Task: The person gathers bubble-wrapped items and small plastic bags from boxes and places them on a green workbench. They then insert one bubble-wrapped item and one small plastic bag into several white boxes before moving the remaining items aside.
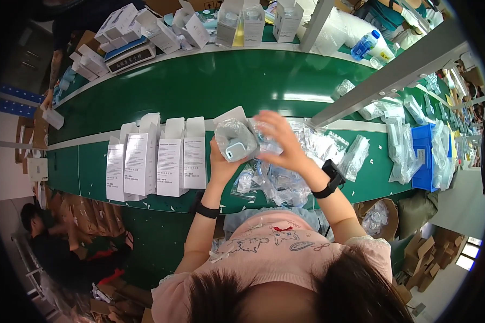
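Observation:
My left hand (224,164) is wrapped round an open white carton (229,115), its flap standing up at the back. Clear plastic wrapping (233,129) fills the carton's mouth, and a small white piece with a pale blue rim (235,151) shows inside it. Just right of the carton, my right hand (283,141) is held with fingers spread and nothing visible in them. Beneath it lies a heap of clear plastic packets (283,183). To the left, several white cartons (140,156) stand upright with their flaps up.
Beyond my bench strip runs a green conveyor-like surface (199,81), with more cartons and a scale (132,58) past it. A grey metal post (382,70) slants across the right. Farther right sits a blue bin (424,156) beside bagged items. Other people work at the edges.

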`<state>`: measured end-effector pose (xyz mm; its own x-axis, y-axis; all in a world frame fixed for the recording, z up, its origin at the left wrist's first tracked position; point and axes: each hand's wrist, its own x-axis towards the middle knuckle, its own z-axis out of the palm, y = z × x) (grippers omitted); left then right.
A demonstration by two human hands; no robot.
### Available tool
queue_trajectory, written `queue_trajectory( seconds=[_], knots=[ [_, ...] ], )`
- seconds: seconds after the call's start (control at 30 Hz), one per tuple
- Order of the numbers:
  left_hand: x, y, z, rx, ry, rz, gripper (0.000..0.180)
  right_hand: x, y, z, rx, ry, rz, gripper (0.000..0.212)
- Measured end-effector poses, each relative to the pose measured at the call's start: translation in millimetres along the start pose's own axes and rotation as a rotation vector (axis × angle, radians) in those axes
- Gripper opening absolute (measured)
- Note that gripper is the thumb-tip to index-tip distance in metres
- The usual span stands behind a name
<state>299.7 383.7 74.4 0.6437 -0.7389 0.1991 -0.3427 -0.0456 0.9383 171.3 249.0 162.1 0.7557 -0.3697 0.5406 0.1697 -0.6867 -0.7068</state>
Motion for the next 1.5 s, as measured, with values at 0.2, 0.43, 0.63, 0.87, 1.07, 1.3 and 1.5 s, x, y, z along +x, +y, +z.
queue_trajectory(
  seconds=[0.2,0.43,0.63,0.87,1.07,1.3,1.5],
  knots=[
    [-7.3,7.2,1.7,0.127,-0.063,-0.070,0.071,-0.2,15.0,33.8,-0.224,-0.343,-0.194,0.039],
    [-18.7,-10.9,-2.5,0.017,0.061,0.116,0.065,3.2,12.8,25.6,-0.099,-0.303,-0.336,0.030],
    [-3.6,15.7,-13.1,0.234,-0.049,0.226,0.047,-33.3,113.4,28.4,-0.401,-0.054,0.493,0.033],
    [0.2,37.0,-12.1,0.219,-0.179,0.017,0.020,-44.0,148.2,60.7,-0.701,-0.521,0.654,0.031],
    [6.4,50.4,-16.7,0.257,-0.299,0.052,0.016,-68.9,168.3,36.6,-0.375,-0.237,0.418,0.030],
    [13.3,31.0,-13.0,0.264,-0.035,-0.025,0.014,-17.2,35.0,2.7,0.801,0.558,0.524,0.049],
    [25.5,29.6,-4.4,0.231,0.016,0.016,0.014,-22.9,5.7,35.0,0.371,0.305,0.257,0.037]
  ],
)
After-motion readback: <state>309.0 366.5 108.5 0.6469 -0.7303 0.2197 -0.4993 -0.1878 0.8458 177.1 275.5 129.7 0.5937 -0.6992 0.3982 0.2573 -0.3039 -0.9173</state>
